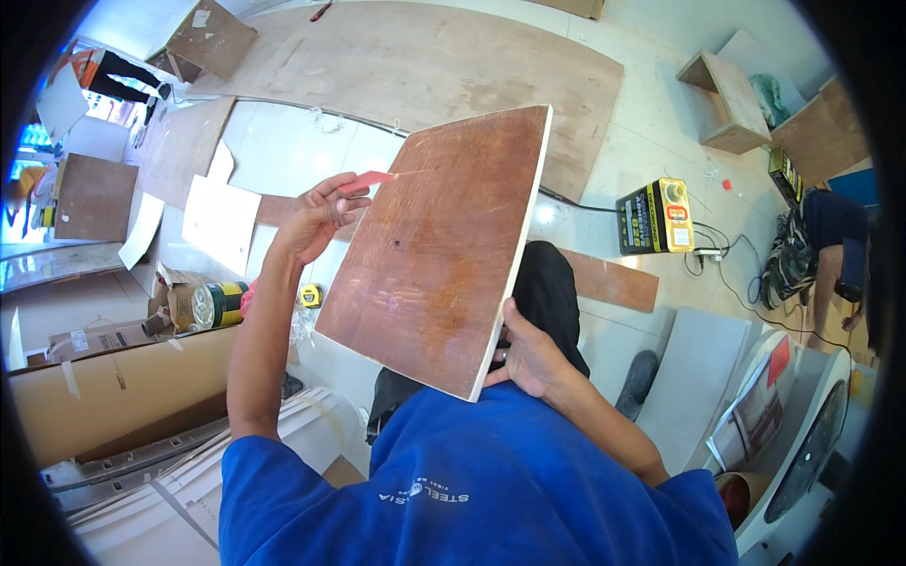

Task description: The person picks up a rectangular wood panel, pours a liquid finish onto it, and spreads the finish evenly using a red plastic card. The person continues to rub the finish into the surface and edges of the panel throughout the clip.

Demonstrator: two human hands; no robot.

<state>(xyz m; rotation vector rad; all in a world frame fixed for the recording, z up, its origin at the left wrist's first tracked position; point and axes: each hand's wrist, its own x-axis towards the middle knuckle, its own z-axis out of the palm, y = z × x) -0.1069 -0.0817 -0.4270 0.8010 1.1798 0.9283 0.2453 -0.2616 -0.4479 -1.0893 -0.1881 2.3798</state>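
Bracing the reddish-brown plywood panel (439,255) tilted over the lap with right hand (528,358) fingers clamped on its lower edge, left hand (316,215) pinching what looks like a red pencil (368,179) at the top edge, best kept steady.

The board (436,250) is held tilted above the person's lap, and everything else is placed from it. The left hand (316,219) is at its left edge with a pencil (366,180) touching the face near the top left corner. The right hand (528,357) is under its lower right edge. A large sheet (415,71) lies on the floor behind it. A box-shaped machine (655,216) sits to its right, with a plank (609,279) between them. A can (219,304) and a tape measure (310,295) lie to its left, the tape measure nearer.
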